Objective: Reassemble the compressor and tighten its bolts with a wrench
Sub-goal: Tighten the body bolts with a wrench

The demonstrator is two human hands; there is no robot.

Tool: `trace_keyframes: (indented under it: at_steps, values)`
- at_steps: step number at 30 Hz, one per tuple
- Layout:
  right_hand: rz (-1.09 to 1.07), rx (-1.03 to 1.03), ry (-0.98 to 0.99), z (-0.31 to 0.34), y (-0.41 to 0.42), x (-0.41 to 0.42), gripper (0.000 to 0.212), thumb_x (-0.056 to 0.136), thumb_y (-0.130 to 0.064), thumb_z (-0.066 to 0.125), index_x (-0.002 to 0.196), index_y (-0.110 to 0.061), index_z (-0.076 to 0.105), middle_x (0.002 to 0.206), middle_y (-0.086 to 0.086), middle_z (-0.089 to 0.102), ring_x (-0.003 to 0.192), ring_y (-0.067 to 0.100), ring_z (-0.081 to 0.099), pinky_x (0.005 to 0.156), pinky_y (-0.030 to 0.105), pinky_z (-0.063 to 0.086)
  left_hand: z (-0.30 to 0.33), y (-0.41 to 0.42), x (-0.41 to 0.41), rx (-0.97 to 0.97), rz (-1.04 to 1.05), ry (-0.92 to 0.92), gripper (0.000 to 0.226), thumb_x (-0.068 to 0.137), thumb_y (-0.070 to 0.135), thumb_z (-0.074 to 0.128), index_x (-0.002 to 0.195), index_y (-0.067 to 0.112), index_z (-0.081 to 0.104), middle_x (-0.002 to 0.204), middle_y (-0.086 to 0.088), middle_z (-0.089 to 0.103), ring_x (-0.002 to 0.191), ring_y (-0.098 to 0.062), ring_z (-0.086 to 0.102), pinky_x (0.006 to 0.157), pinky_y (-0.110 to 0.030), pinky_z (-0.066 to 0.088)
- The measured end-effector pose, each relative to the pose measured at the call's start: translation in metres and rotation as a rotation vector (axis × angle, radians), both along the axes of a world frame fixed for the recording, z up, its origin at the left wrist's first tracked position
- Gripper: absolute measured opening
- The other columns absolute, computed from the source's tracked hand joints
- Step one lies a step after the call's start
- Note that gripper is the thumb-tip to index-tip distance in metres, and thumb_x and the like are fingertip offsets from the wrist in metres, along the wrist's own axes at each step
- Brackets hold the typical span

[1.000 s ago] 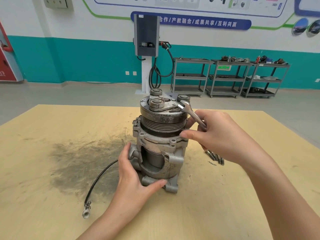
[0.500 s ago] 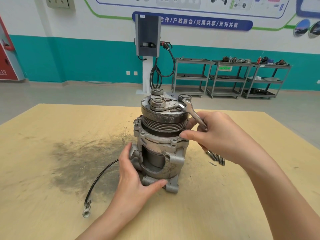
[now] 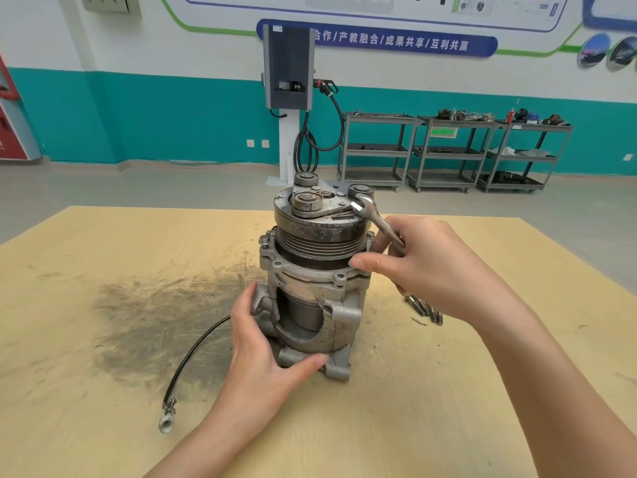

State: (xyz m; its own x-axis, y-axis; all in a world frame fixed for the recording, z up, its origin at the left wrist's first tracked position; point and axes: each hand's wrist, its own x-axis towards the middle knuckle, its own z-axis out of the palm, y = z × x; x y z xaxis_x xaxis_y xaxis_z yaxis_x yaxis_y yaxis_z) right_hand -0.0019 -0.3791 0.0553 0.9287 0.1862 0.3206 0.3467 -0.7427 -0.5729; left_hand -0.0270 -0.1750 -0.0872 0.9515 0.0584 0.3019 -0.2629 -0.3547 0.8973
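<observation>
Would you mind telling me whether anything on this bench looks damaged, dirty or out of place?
Two things stand out. The compressor housing has a jagged opening in its front wall, exposing the inner cylinder. A dark, sooty smear stains the table to its left. Loose bolts lie behind the right hand.

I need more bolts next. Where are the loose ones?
Head view: the loose bolts lie on the table, right of the compressor, just under the right hand.
</observation>
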Motion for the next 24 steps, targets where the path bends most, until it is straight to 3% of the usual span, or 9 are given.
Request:
trace_keyframes:
  at_steps: [4, 7, 13, 16, 18, 24]
  values:
    - [0.068, 0.031, 0.062, 0.002, -0.006, 0.001, 0.011, 0.086, -0.034, 0.072, 0.08, -0.027, 0.065, 0.051, -0.001, 0.062, 0.04, 0.003, 0.049, 0.044, 0.013, 0.039, 0.0, -0.001, 0.0, 0.004, -0.005, 0.001, 0.119, 0.044, 0.07, 0.076, 0.131, 0.062, -0.006, 0.152, 0.001, 0.028, 0.139, -0.012, 0.034, 0.118, -0.039, 0.028]
    - [0.071, 0.042, 0.076, 0.001, -0.004, 0.001, 0.013, 0.087, -0.029, 0.072, 0.078, -0.025, 0.064, 0.048, -0.006, 0.058, 0.04, 0.002, 0.048, 0.043, 0.015, 0.037, 0.0, -0.001, 0.0, 0.002, -0.004, 0.002, 0.121, 0.044, 0.07, 0.075, 0.134, 0.059, -0.005, 0.153, 0.003, 0.026, 0.139, -0.011, 0.033, 0.118, -0.038, 0.028]
    - [-0.019, -0.039, -0.059, -0.005, 0.007, 0.001, 0.027, 0.084, -0.037, 0.074, 0.076, -0.018, 0.057, 0.06, -0.008, 0.05, 0.051, 0.005, 0.044, 0.05, 0.024, 0.034, 0.001, 0.0, -0.001, -0.003, -0.006, 0.008, 0.12, 0.043, 0.071, 0.075, 0.134, 0.06, -0.002, 0.153, 0.006, 0.025, 0.138, -0.009, 0.033, 0.116, -0.032, 0.028]
    - [0.017, -0.001, -0.016, -0.001, 0.002, 0.0, 0.02, 0.081, -0.038, 0.076, 0.077, -0.024, 0.062, 0.054, -0.007, 0.056, 0.048, 0.004, 0.047, 0.046, 0.018, 0.037, 0.001, 0.0, -0.001, -0.001, -0.001, 0.012, 0.119, 0.043, 0.069, 0.075, 0.131, 0.062, -0.004, 0.151, 0.005, 0.027, 0.136, -0.008, 0.035, 0.113, -0.028, 0.028]
    - [0.065, 0.05, 0.046, 0.002, -0.004, 0.001, 0.014, 0.083, -0.034, 0.076, 0.08, -0.027, 0.065, 0.049, -0.008, 0.058, 0.041, 0.003, 0.048, 0.042, 0.012, 0.036, 0.002, -0.001, -0.001, 0.003, -0.002, 0.014, 0.12, 0.044, 0.069, 0.075, 0.134, 0.059, -0.003, 0.152, 0.005, 0.027, 0.136, -0.008, 0.035, 0.114, -0.029, 0.028]
    - [0.063, 0.036, 0.044, -0.001, -0.004, 0.003, 0.015, 0.087, -0.028, 0.073, 0.077, -0.025, 0.062, 0.05, -0.006, 0.054, 0.043, 0.001, 0.046, 0.043, 0.015, 0.035, 0.001, -0.001, -0.002, 0.011, -0.001, 0.008, 0.119, 0.045, 0.067, 0.076, 0.134, 0.059, -0.002, 0.152, 0.004, 0.027, 0.137, -0.011, 0.035, 0.116, -0.034, 0.028]
